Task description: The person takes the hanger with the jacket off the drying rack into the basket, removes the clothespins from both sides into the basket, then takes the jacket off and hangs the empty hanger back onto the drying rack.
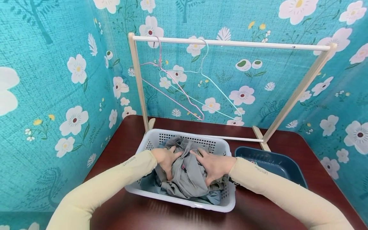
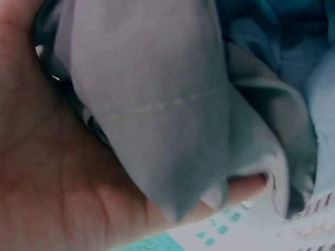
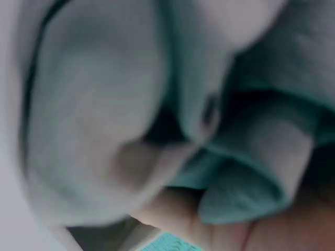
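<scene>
A grey garment [image 1: 188, 174] with a small red and black mark lies bunched in a white plastic laundry basket [image 1: 224, 206]. My left hand [image 1: 166, 159] grips its left side, and in the left wrist view a stitched fold of grey cloth [image 2: 157, 104] hangs across the palm and covers most of the fingers. From the other side my right hand [image 1: 214, 164] holds the same garment, thumb and fingers spread around it. Grey folds [image 3: 99, 115] hide part of that hand in the right wrist view. Blue-grey cloth [image 1: 211, 197] lies beneath in the basket.
Behind the basket stands a wooden rack with a white rail [image 1: 258, 44]. A pink hanger [image 1: 178, 83] and a light blue hanger [image 1: 219, 89] hang from it. A dark blue tray [image 1: 273, 166] sits to the right on the dark red-brown table [image 1: 120, 210]. Flowered cloth surrounds the table.
</scene>
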A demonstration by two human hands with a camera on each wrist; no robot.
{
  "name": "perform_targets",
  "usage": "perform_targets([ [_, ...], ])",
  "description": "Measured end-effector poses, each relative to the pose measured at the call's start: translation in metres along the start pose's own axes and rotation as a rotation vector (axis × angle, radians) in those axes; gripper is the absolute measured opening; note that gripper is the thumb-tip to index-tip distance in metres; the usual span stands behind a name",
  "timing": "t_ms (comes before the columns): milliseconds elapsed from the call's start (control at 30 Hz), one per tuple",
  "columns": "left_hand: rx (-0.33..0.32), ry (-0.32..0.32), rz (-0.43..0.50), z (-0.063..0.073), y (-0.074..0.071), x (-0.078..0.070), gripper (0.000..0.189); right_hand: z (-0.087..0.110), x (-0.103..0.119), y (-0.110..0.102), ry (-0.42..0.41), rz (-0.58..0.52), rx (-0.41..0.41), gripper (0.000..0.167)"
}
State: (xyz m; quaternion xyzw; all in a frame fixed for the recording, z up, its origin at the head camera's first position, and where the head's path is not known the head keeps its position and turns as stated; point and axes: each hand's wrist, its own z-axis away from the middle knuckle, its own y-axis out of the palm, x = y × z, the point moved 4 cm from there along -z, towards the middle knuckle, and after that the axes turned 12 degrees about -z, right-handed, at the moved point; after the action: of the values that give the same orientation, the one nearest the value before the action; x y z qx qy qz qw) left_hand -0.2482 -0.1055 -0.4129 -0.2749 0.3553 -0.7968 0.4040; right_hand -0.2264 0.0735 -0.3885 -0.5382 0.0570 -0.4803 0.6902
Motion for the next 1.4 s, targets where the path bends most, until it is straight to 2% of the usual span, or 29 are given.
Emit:
perform_targets([
  [167, 0.056, 0.044, 0.046, -0.013, 0.005, 0.012, 0.115, -0.018, 0.000, -0.001, 0.072, 0.006, 0.060, 0.119],
  [367, 0.045, 0.071, 0.057, -0.022, 0.010, 0.012, 0.111, -0.035, -0.001, 0.003, 0.126, 0.005, 0.133, 0.119],
  [533, 0.021, 0.031, 0.038, -0.024, 0.013, 0.009, 0.111, -0.048, -0.005, 0.009, 0.131, 0.048, 0.200, 0.118],
  [667, 0.021, 0.022, 0.030, -0.025, 0.013, 0.007, 0.109, -0.057, -0.011, 0.010, 0.140, 0.098, 0.246, 0.114],
  [1033, 0.051, -0.011, -0.019, -0.027, 0.013, 0.013, 0.108, -0.075, -0.020, 0.000, 0.080, 0.145, 0.277, 0.102],
  [1167, 0.060, -0.032, -0.023, -0.030, 0.013, 0.013, 0.109, -0.078, -0.020, -0.001, 0.103, 0.189, 0.296, 0.096],
  [1400, 0.076, -0.106, -0.056, -0.033, 0.017, 0.008, 0.114, -0.083, -0.018, 0.006, 0.164, 0.297, 0.308, 0.091],
])
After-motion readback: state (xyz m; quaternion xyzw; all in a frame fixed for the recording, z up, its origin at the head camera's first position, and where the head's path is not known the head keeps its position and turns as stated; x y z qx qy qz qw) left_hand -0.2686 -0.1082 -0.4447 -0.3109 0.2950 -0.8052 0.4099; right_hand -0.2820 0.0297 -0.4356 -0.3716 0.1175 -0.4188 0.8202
